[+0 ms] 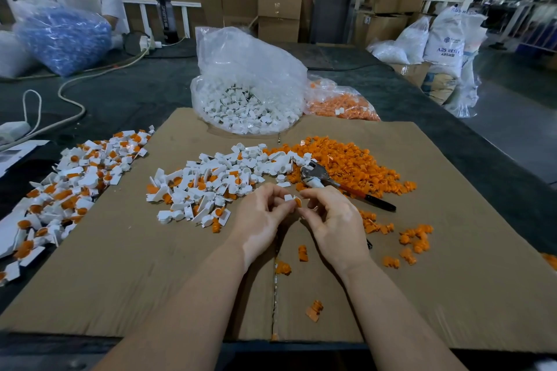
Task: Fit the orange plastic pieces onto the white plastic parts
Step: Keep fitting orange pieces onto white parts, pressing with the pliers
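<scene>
Centrally, both hands meet above the flat brown cardboard sheet (452,280). Left hand (259,217) pinches a small white plastic part (288,197) at its fingertips; right hand (334,220) pinches a small orange plastic piece (298,202), touching the white part. Whether the two are seated together — can't tell, fingers cover the joint.

Loose heap of orange plastic pieces (349,159) ahead-right; heap of white plastic parts (223,181) ahead-left, some w/ orange inserts. Pile of assembled white-and-orange units (75,178) far left, partly off the cardboard. Metal pliers w/ red-black handle (340,187) lie on the orange heap's near edge. Clear plastic bag of white parts (247,84) behind, clear bag of orange pieces (340,102) beside it.
</scene>
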### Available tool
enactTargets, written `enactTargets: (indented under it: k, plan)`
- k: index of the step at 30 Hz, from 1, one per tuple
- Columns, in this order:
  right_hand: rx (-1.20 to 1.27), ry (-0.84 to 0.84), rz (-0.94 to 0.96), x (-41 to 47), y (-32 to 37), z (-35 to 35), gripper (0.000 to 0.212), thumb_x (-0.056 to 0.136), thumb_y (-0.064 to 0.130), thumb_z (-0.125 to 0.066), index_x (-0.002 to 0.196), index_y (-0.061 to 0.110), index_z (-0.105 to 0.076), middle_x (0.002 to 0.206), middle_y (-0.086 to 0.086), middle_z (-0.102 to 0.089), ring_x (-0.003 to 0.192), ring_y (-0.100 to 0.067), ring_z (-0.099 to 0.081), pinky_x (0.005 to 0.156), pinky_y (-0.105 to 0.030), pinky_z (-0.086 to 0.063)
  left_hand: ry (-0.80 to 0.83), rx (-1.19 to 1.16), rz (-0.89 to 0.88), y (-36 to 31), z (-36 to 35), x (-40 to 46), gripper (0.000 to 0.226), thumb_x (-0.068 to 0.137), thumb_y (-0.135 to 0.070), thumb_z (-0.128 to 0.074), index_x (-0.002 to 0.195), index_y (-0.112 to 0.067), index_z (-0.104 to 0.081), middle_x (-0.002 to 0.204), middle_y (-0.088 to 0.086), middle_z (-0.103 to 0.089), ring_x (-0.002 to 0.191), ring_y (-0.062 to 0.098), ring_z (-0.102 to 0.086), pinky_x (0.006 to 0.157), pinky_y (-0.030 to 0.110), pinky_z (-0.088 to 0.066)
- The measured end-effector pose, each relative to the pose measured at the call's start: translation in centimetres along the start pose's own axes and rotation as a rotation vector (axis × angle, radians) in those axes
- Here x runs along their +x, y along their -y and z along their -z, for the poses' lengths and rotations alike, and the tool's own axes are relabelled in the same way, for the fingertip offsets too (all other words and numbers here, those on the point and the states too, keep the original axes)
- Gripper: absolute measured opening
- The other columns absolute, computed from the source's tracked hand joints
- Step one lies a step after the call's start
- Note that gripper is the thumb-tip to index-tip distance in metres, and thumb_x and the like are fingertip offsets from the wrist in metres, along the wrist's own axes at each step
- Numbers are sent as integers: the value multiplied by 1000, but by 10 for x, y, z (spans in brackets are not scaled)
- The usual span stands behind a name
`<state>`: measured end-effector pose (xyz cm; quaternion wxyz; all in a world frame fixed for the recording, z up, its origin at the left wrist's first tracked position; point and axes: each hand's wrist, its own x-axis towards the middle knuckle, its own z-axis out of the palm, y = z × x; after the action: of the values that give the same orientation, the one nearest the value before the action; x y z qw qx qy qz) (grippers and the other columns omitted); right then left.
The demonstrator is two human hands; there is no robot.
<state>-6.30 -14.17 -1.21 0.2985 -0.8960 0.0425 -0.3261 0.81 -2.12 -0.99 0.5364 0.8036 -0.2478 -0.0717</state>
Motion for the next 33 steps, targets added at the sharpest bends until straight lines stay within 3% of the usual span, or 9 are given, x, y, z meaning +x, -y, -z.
enactTargets:
  k: [4,11,21,24,26,28,33]
  plan:
    - [-7,-4,3,0,-1,-1,9,79,7,-71,87,7,-68,82,-1,-61,75,-15,-55,68,-32,-50,-7,-7,9,0,0,0,13,89,-23,-60,98,-14,-61,85,7,-68,81,18,-62,73,28,-46]
    - [-14,5,4,0,-2,-2,4,79,6,-71,78,7,-67,76,-1,-60,74,-14,-54,66,-30,-47,-13,-28,12,3,-1,2,9,89,-23,-61,95,-17,-60,83,6,-67,77,15,-61,63,15,-42]
    - [-23,8,2,0,-3,-2,5,79,7,-71,77,5,-66,75,-3,-61,74,-17,-55,66,-34,-48,-28,-20,9,7,-2,4,8,87,-24,-63,93,-20,-61,80,2,-67,75,10,-61,60,9,-40]
    - [-10,-2,22,0,-2,-2,4,81,5,-69,84,6,-67,81,-2,-63,78,-16,-57,70,-33,-50,-20,-41,14,6,-2,4,9,87,-23,-63,94,-18,-61,81,2,-68,75,9,-62,64,11,-44]
    - [4,18,22,0,0,-1,20,83,5,-66,102,9,-68,93,-1,-64,88,-14,-58,79,-29,-50,-11,-46,14,6,-2,3,10,88,-22,-62,96,-16,-61,82,3,-69,76,10,-64,68,17,-46]
    - [12,56,15,1,0,0,29,85,6,-64,112,16,-66,98,2,-63,95,-11,-56,85,-23,-46,-6,-41,5,5,-1,3,9,88,-21,-61,96,-16,-62,81,2,-69,74,5,-64,66,13,-46]
    - [20,96,-6,2,1,1,26,85,6,-63,107,18,-68,95,3,-61,95,-12,-54,84,-24,-45,-6,-40,10,4,-2,2,9,89,-20,-61,97,-16,-62,82,4,-68,78,11,-63,67,16,-45]
